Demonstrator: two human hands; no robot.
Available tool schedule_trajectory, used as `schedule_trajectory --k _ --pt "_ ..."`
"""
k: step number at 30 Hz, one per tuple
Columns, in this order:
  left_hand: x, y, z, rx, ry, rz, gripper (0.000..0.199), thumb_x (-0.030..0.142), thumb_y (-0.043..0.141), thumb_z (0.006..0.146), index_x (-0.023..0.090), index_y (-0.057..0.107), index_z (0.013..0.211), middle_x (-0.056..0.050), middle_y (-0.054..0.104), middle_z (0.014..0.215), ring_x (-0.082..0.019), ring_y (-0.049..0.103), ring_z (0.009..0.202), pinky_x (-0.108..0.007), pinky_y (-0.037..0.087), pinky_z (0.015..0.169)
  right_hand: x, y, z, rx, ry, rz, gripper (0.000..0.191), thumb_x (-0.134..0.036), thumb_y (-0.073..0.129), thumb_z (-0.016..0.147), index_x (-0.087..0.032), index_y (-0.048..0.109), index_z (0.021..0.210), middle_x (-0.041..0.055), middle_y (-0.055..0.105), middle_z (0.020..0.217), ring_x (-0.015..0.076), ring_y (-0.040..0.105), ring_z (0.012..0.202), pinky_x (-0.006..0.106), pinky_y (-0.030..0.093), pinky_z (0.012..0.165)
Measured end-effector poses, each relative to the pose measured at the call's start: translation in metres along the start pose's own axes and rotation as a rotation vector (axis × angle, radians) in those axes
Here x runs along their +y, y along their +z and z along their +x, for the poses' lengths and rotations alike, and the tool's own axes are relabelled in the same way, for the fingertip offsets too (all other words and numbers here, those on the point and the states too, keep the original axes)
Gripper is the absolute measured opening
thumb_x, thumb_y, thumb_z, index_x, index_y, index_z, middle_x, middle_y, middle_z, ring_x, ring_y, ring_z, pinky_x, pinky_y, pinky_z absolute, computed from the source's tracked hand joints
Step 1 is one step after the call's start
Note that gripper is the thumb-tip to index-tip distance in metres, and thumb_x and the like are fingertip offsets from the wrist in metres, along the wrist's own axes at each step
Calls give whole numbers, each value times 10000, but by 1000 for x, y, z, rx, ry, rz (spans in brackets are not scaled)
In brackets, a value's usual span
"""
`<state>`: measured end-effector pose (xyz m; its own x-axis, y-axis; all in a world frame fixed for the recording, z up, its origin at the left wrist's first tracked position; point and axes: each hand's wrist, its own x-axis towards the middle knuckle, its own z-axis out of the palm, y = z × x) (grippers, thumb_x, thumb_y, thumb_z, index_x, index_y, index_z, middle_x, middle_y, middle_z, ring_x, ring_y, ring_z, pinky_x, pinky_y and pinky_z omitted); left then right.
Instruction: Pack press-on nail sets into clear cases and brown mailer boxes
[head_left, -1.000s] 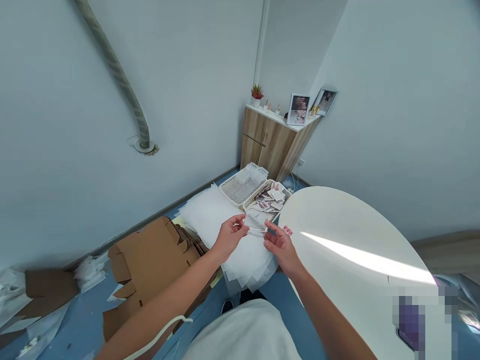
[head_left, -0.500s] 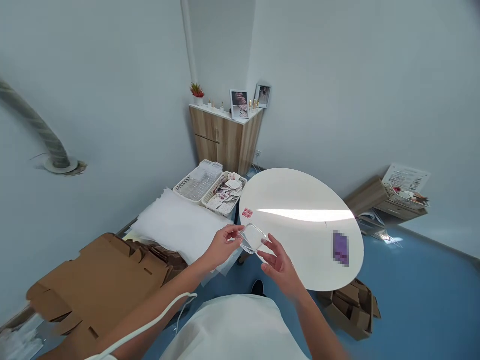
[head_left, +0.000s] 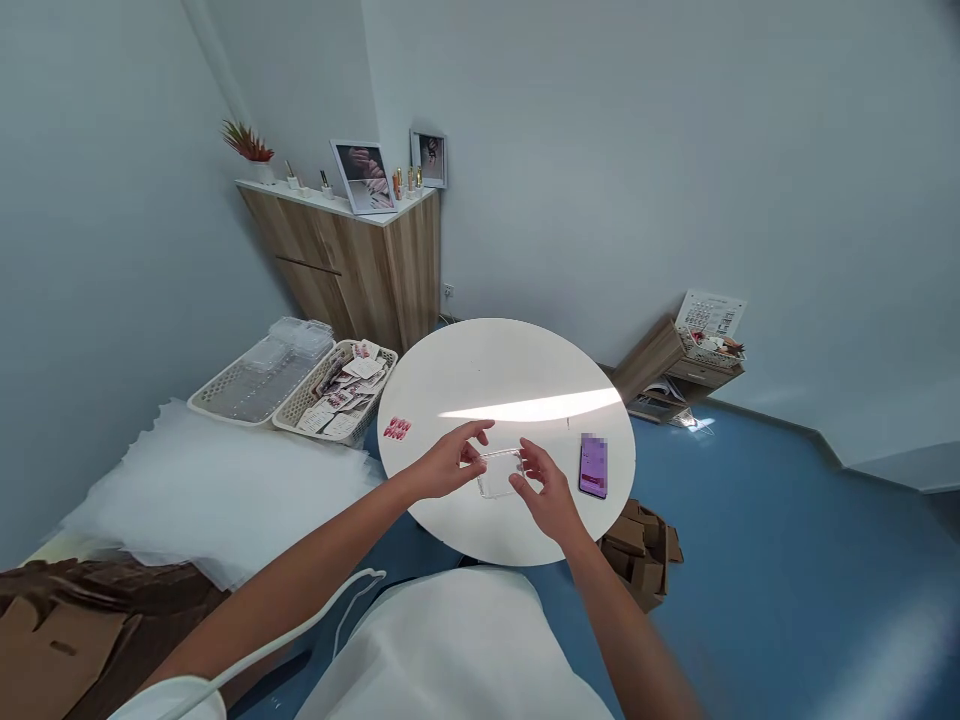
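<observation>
A clear plastic box (head_left: 498,475) is over the near part of the white round table (head_left: 480,370), between my two hands. My left hand (head_left: 454,458) is at the box's left edge, its thumb near the rim and its fingers apart above it. On the right side, my right hand (head_left: 546,487) has its thumb and fingers around the box's edge. A set of pink-red nail pieces (head_left: 397,428) lies on the table's left side. Right of my hands is a phone (head_left: 593,466) with a purple screen.
Left of the table are a basket of cards (head_left: 341,392), a basket of clear boxes (head_left: 259,375) and white foam sheets (head_left: 217,490). Brown cardboard (head_left: 52,650) is at the lower left. A carton (head_left: 641,555) stands right of the table.
The view has turned right, and the table now lies under my hands. The clear box has moved over the table and looks flatter. My left fingers have opened away from it.
</observation>
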<state>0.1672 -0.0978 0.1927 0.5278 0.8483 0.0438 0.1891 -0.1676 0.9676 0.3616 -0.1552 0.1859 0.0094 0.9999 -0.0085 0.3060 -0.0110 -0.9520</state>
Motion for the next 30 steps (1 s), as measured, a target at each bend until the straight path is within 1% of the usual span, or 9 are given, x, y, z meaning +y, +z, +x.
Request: schedule_trajectory --k 4,7,10,13,16,21,24,27,30 --pt "3 20 21 -19 -17 36 620 278 578 709 299 340 1281 -75 473 1149 -116 569 737 -278 457 661 11 -20 19 24 -2 -44 376 -427 557 721 -227 594 1038 45 621 879 185 548 825 362 444 774" --pt "-12 32 28 35 -79 -29 714 283 649 648 296 318 1281 -88 439 1203 -147 567 846 -306 454 732 27 -29 25 34 74 65 340 -444 593 684 -203 628 921 41 616 789 170 546 721 318 457 668" --pt "-34 41 31 45 -230 -105 759 307 711 584 282 350 1252 -95 441 1201 -177 554 932 -344 429 810 44 -28 26 134 170 217 371 -467 623 653 -183 612 892 42 609 773 157 543 677 297 457 624" --pt "-51 49 31 -76 -362 -210 697 323 732 556 213 429 1174 -88 516 1075 -166 577 840 -325 442 742 54 -19 23 226 242 362 390 -492 625 648 -179 583 877 37 594 774 153 557 676 300 467 633" --pt "-56 54 29 -129 -339 -305 481 342 684 616 159 518 1029 -39 575 869 -125 568 705 -283 429 678 55 -8 16 259 281 504 374 -493 625 652 -190 551 859 26 565 812 156 581 717 306 481 661" --pt "-56 51 28 -86 -321 -342 373 346 666 616 166 541 916 0 567 752 -116 548 632 -268 418 656 49 6 3 293 283 541 345 -475 636 642 -201 520 816 6 533 814 154 593 697 308 484 668" --pt "-57 42 27 -99 -300 -346 347 347 664 620 182 544 901 7 547 753 -113 540 627 -253 410 628 49 13 -3 297 253 490 359 -439 624 658 -221 506 919 8 530 843 152 592 686 302 474 653" --pt "-58 33 23 -133 -265 -342 321 360 660 632 194 555 887 11 524 761 -110 534 635 -244 404 616 52 22 -9 291 289 401 483 -421 624 638 -250 469 1062 12 535 863 140 569 630 284 457 590" --pt "-63 25 17 -135 -274 -318 356 420 660 621 208 569 892 16 503 767 -108 533 619 -240 396 595 56 35 -16 308 291 297 592 -399 592 644 -286 413 1197 6 536 876 122 538 593 280 443 598"
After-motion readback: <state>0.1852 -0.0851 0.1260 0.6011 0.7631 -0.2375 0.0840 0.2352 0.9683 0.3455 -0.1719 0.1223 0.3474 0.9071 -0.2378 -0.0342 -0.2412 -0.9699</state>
